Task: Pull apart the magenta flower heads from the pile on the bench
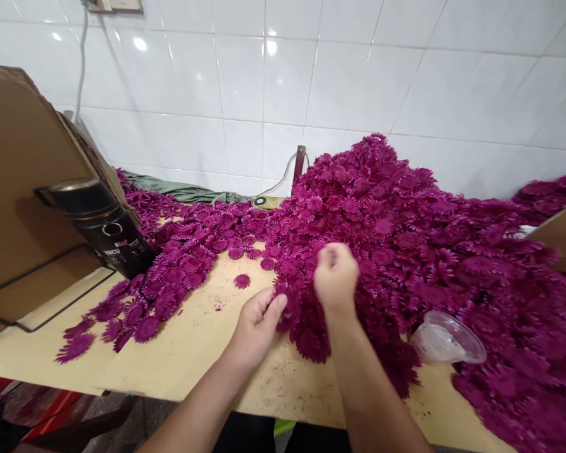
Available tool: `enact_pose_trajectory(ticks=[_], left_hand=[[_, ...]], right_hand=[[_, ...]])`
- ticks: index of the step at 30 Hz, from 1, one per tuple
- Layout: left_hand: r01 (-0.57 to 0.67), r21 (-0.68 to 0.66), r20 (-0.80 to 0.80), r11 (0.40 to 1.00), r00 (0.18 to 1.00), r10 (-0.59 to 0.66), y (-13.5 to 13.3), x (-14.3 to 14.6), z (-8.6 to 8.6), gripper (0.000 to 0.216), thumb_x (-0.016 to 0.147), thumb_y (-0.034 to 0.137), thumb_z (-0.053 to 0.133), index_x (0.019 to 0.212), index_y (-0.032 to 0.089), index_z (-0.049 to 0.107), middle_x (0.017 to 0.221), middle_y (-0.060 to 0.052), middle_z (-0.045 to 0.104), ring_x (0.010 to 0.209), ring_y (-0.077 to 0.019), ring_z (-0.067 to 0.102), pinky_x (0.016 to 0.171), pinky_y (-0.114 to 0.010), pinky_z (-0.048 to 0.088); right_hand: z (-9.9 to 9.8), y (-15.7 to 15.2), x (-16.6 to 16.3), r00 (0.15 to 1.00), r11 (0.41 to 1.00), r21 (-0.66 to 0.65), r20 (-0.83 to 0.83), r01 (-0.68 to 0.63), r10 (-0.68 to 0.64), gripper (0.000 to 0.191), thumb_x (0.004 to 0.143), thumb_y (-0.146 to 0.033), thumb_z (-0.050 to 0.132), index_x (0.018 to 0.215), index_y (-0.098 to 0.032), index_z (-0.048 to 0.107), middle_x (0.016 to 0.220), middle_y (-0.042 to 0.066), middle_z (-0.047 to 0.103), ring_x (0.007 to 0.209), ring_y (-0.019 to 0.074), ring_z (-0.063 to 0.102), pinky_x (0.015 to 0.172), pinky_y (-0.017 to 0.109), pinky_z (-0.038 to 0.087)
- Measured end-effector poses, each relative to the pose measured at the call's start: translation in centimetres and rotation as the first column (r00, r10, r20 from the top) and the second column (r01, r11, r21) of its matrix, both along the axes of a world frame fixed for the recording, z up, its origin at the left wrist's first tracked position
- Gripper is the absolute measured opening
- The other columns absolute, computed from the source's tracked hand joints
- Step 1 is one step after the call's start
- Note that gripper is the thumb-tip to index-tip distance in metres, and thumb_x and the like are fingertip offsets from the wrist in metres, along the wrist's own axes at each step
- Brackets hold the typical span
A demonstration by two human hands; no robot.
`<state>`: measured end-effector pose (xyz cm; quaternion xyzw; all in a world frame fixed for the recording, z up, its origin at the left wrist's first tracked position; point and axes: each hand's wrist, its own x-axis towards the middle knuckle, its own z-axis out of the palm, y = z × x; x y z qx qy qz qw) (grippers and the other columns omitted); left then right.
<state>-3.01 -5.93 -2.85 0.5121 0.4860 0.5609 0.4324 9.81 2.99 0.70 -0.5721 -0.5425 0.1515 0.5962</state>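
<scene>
A large heap of magenta artificial flower heads (382,207) covers the right side and back of the table. My left hand (255,324) is closed at the heap's front edge, thumb and forefinger pinching a magenta flower head (281,292). My right hand (337,274) is raised in front of the heap, with its fingers curled shut and slightly blurred. Whatever it may hold is mostly hidden by the fingers. A single flower head (242,281) lies apart on the tabletop, left of my hands.
A clear plastic cup (448,340) lies tilted among the flowers at right. At left, a black vacuum bottle (106,223) stands near a cardboard box (23,176) and a black wire frame (51,270). A smaller flower pile (170,283) spreads across the left tabletop. White tiles (245,75) line the wall behind.
</scene>
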Motion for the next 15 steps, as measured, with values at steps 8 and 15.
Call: enact_pose_trajectory(ticks=[8,15], left_hand=[[0.033,-0.082,0.112,0.996,0.993,-0.023,0.3,-1.4,-0.4,0.034,0.061,0.046,0.068,0.077,0.017,0.060,0.073,-0.002,0.063,0.073,-0.0176,0.054,0.069,-0.028,0.042],[0.111,-0.093,0.175,0.989,0.980,-0.094,1.7,-0.2,-0.8,0.036,0.063,0.050,0.065,0.061,0.014,0.059,0.057,0.001,0.055,0.056,-0.0113,0.047,0.058,-0.025,0.039]], right_hand=[[0.8,3.2,6.4,0.967,0.993,0.058,0.227,0.101,-0.112,0.031,0.059,-0.016,0.055,0.090,-0.017,0.054,0.096,0.013,0.057,0.087,0.0259,0.055,0.082,0.044,0.041],[-0.8,-5.3,0.6,0.840,0.920,0.055,0.432,-0.387,0.328,0.010,0.079,-0.019,0.047,0.076,-0.021,0.057,0.078,0.006,0.060,0.078,0.0202,0.054,0.073,0.035,0.044]])
